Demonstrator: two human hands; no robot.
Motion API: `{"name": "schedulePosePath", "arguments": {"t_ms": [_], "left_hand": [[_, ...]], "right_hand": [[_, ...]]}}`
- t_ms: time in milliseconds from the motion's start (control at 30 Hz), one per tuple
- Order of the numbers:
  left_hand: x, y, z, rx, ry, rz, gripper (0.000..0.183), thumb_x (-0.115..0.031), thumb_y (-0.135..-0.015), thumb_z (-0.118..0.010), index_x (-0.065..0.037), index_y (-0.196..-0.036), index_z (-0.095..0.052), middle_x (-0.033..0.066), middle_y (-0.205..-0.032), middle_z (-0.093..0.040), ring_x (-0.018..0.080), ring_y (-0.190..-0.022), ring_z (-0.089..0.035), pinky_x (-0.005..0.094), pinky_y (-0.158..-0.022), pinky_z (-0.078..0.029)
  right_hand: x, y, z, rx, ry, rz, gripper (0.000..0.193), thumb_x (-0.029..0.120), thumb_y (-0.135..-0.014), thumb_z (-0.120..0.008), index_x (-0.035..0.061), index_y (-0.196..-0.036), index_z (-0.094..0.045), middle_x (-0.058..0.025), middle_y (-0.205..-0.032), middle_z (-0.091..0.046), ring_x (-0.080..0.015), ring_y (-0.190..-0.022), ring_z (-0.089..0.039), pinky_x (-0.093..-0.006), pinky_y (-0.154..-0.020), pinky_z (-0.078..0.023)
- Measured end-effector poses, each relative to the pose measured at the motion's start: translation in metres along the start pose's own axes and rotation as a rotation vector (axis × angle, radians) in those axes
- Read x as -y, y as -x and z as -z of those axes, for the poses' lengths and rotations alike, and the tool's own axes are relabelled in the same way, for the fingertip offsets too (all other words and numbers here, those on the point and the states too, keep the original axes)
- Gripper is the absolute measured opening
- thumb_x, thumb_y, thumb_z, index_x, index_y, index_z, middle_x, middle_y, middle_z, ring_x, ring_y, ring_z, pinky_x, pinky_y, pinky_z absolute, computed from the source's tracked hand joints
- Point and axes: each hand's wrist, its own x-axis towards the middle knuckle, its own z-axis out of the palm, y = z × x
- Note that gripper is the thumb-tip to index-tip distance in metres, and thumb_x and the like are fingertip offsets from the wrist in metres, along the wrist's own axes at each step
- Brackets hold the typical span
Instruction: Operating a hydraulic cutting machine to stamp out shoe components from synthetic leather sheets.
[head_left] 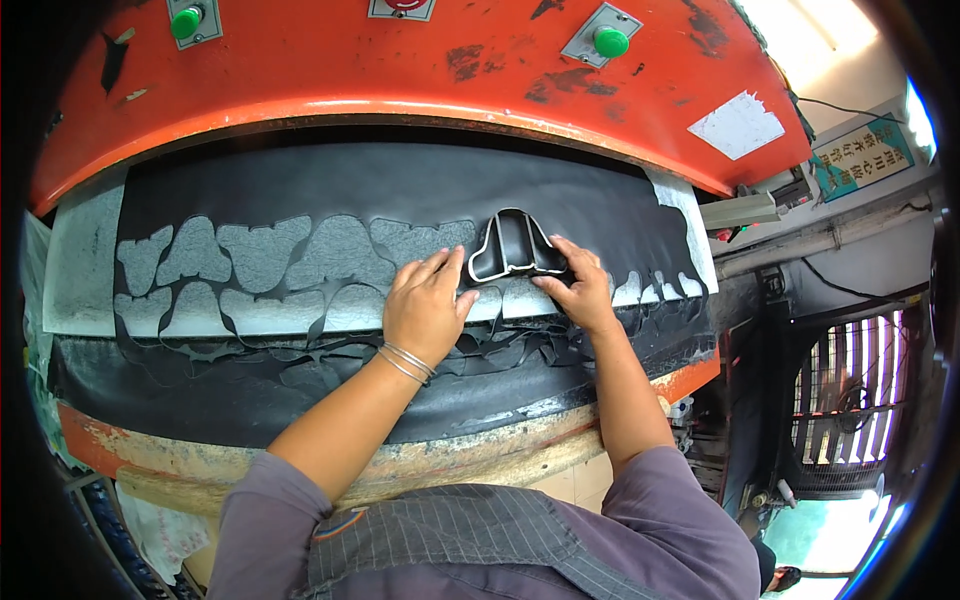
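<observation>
A metal cutting die, an open-framed outline with inner walls, stands on a black leather-like sheet. My right hand has its thumb and fingers around the die's right corner. Just left of the die, my left hand rests with fingers stretched out over the cut area, apart from the die as far as I can see. Along the sheet's near part run two rows of cut-out shapes, where a grey, scratched board shows through. Thin black offcuts hang at the board's near edge.
An orange press beam spans the far side, with green push buttons and a red button. The worn machine edge lies close to my body. At right are a metal pipe and a fan-like grille.
</observation>
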Motion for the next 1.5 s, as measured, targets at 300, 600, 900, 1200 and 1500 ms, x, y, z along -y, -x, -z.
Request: {"name": "schedulePosePath", "arguments": {"t_ms": [300, 600, 900, 1200, 1500], "left_hand": [[0.004, 0.002, -0.001, -0.023, -0.008, -0.029, 0.043, -0.021, -0.076, -0.073, -0.001, -0.113, -0.063, 0.0159, -0.113, -0.065, 0.0277, -0.102, -0.062, 0.0388, -0.095, -0.043], [0.009, 0.007, -0.005, -0.019, -0.062, -0.082, 0.047, -0.024, -0.077, -0.072, -0.002, -0.117, -0.062, 0.0153, -0.114, -0.065, 0.0297, -0.105, -0.060, 0.0391, -0.095, -0.043], [0.051, -0.041, 0.143, -0.601, 0.035, 0.051, 0.021, -0.022, -0.096, -0.056, -0.002, -0.100, -0.063, 0.0082, -0.094, -0.066, 0.0184, -0.090, -0.062, 0.0324, -0.081, -0.049], [0.019, -0.026, 0.279, -0.521, -0.115, 0.187, 0.034, -0.025, -0.100, -0.046, -0.003, -0.074, -0.044, 0.0031, -0.067, -0.043, 0.0129, -0.062, -0.040, 0.0297, -0.059, -0.036], [-0.098, 0.156, 0.165, 0.357, 0.082, 0.221, 0.016, -0.022, -0.083, -0.065, -0.007, -0.078, -0.069, 0.0100, -0.074, -0.064, 0.0292, -0.070, -0.061, 0.0400, -0.065, -0.051]], "right_hand": [[0.010, 0.003, -0.008, -0.080, 0.082, 0.093, 0.059, 0.022, -0.063, -0.080, 0.0066, -0.117, -0.062, -0.0113, -0.114, -0.066, -0.0318, -0.097, -0.061, -0.0402, -0.094, -0.043], [0.004, 0.004, -0.012, -0.097, 0.114, 0.192, 0.058, 0.023, -0.066, -0.079, 0.0050, -0.118, -0.060, -0.0140, -0.115, -0.065, -0.0298, -0.108, -0.060, -0.0431, -0.097, -0.041], [0.061, -0.024, 0.053, -0.273, -0.145, 0.098, 0.068, 0.020, -0.075, -0.080, 0.0013, -0.132, -0.048, -0.0155, -0.110, -0.062, -0.0225, -0.094, -0.061, -0.0335, -0.083, -0.049], [0.108, -0.066, 0.103, -0.419, -0.518, 0.179, 0.020, 0.008, -0.085, -0.070, 0.0021, -0.093, -0.053, -0.0058, -0.073, -0.061, -0.0100, -0.064, -0.056, -0.0232, -0.059, -0.047], [0.183, 0.116, 0.050, 0.780, -0.168, 0.589, 0.050, 0.033, -0.074, -0.074, 0.0020, -0.110, -0.060, -0.0124, -0.099, -0.062, -0.0290, -0.100, -0.058, -0.0360, -0.083, -0.048]]}}
